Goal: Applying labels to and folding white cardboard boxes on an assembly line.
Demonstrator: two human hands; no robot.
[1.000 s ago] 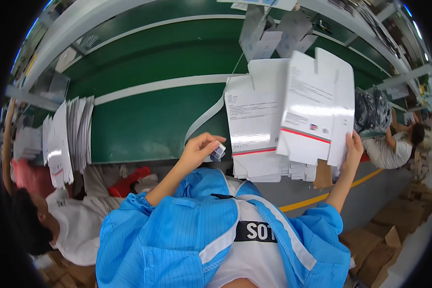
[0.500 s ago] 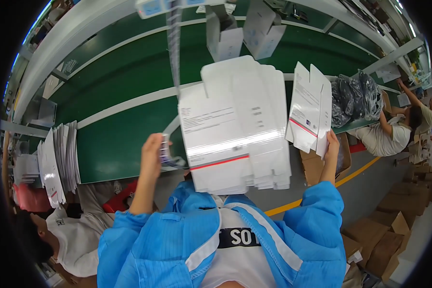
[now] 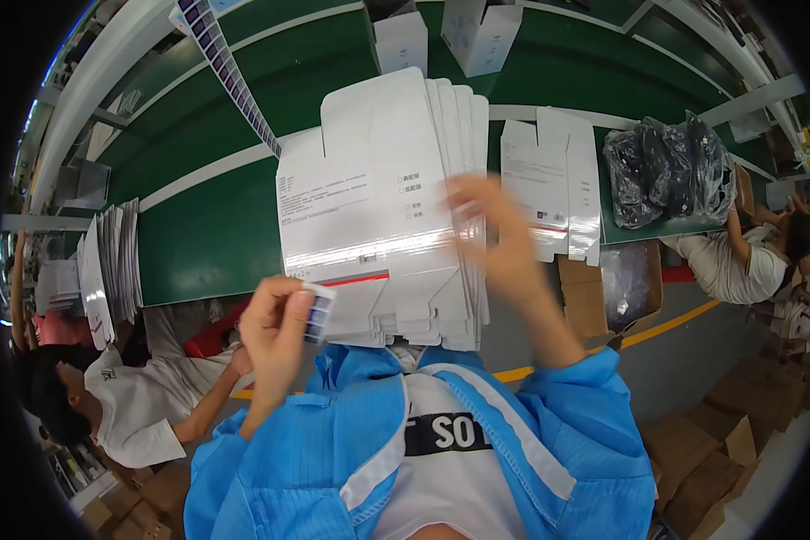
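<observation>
A stack of flat white cartons point(image 3: 342, 238) with a red stripe lies in front of me, its near end over the bench edge. My left hand point(image 3: 277, 333) is closed at the stack's near left corner, pinching the end of a strip of small purple-and-white stickers point(image 3: 319, 315) between thumb and fingers. More of that sticker strip point(image 3: 229, 79) slants down from the upper left and passes behind the stack. My right hand point(image 3: 504, 247) is at the stack's right edge, smeared by motion, so its grip is unclear. Another flat white carton point(image 3: 535, 184) lies to its right.
Black items in clear plastic bags point(image 3: 666, 175) sit at the bench's right. Two standing white boxes point(image 3: 481, 40) are at the back. Upright flat cartons point(image 3: 117, 261) stand at left. An open brown box point(image 3: 585, 297) is below the right edge. Co-workers point(image 3: 144, 396) sit on both sides.
My right hand has let go of the flat carton at right and moved left to the stack. The sticker end in my left hand now shows flatter. The stack appears further left in view.
</observation>
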